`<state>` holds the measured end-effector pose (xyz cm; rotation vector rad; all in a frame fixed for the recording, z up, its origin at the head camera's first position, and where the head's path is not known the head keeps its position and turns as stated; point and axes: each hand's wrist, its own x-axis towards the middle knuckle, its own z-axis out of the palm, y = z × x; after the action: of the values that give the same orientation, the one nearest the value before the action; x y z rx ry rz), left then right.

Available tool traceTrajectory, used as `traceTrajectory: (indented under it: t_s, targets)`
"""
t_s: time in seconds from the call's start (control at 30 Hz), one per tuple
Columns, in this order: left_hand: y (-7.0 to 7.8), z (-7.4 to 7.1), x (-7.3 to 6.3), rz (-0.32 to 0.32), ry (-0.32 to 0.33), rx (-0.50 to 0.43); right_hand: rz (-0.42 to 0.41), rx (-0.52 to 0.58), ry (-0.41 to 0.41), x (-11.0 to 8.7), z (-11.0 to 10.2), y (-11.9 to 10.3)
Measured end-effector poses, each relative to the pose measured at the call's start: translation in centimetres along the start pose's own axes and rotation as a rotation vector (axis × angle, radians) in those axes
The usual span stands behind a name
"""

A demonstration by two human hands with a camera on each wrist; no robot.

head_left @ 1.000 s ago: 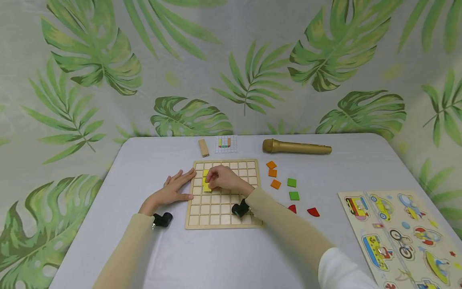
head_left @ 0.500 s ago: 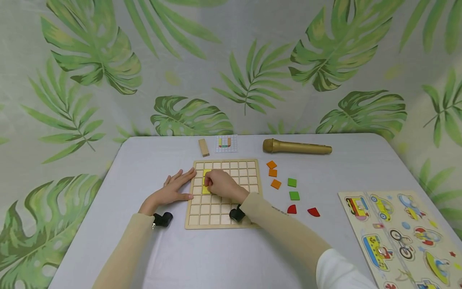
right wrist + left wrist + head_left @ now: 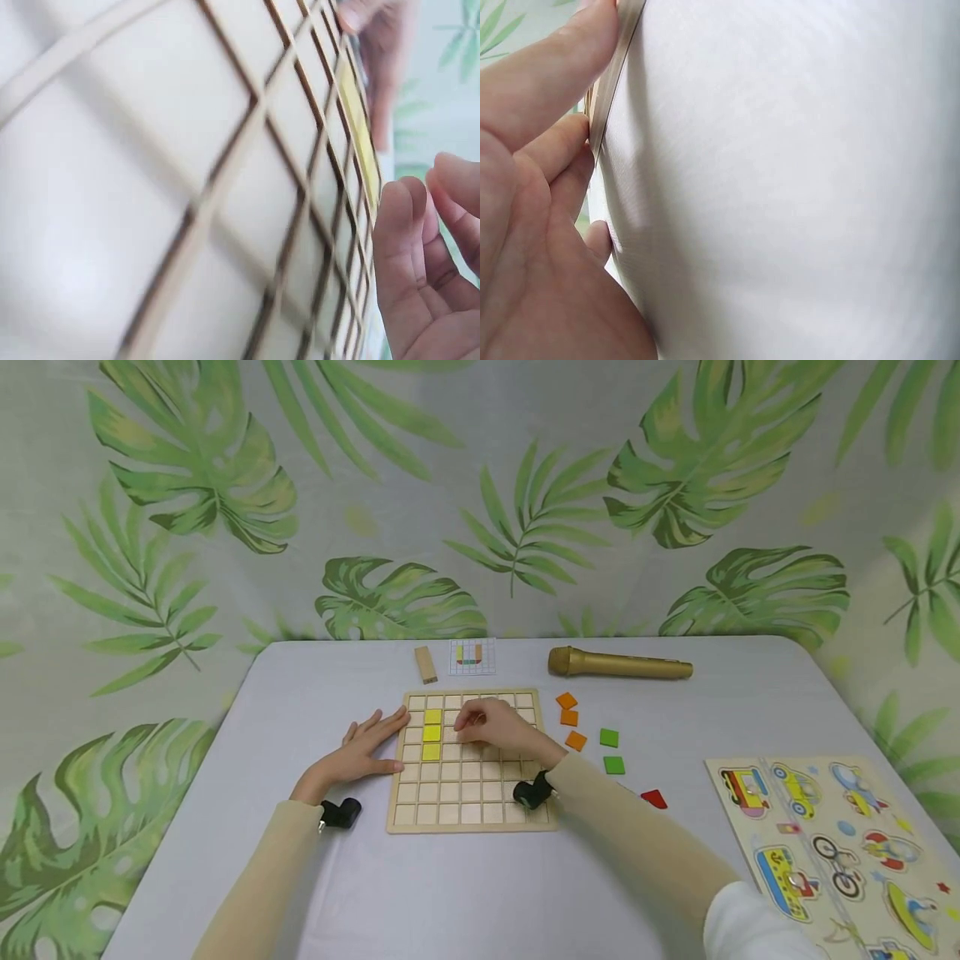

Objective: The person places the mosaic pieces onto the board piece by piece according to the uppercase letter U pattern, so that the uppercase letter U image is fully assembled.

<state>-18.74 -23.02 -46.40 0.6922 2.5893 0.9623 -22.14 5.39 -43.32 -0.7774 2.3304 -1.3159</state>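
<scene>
Three yellow square tiles (image 3: 432, 733) lie in a column in the upper left cells of a wooden grid board (image 3: 449, 792). My left hand (image 3: 352, 760) rests at the board's left edge with its fingers spread; in the left wrist view, fingertips (image 3: 576, 129) touch the wooden rim. Over the board, just right of the yellow tiles, is my right hand (image 3: 497, 725). Its fingers are loosely bent, with a gap between thumb and fingertips (image 3: 395, 199) and nothing held, as the right wrist view shows.
Right of the board lie orange tiles (image 3: 569, 717), green tiles (image 3: 609, 737) and a red quarter-round piece (image 3: 654, 799). Behind it are a wooden block (image 3: 425, 665), a pattern card (image 3: 472, 657) and a gold microphone (image 3: 620, 663). A picture puzzle board (image 3: 843, 852) fills the right front.
My right hand has come off the yellow tiles and moved right, uncovering all three in their cells. My right forearm now covers one red piece. The left hand has stayed put.
</scene>
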Motion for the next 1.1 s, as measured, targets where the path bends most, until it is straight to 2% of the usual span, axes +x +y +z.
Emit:
traceTrajectory:
  t_s: [0.2, 0.4, 0.6, 0.83, 1.1]
  targets:
    - [0.1, 0.0, 0.1, 0.004, -0.003, -0.001, 0.031, 0.112, 0.027, -3.2, -3.9, 2.3]
    - [0.2, 0.0, 0.1, -0.003, -0.006, 0.004, 0.109, 0.159, 0.052, -7.3, -7.8, 4.5]
    - [0.4, 0.0, -0.1, -0.010, -0.009, -0.005, 0.181, 0.164, 0.119, -11.0, -10.8, 6.6]
    - [0.5, -0.1, -0.2, -0.014, -0.006, -0.009, 0.228, 0.192, 0.162, -14.0, -12.6, 8.4]
    - [0.5, -0.1, -0.1, -0.015, -0.008, -0.004, 0.242, 0.184, 0.145, -16.0, -12.9, 8.5]
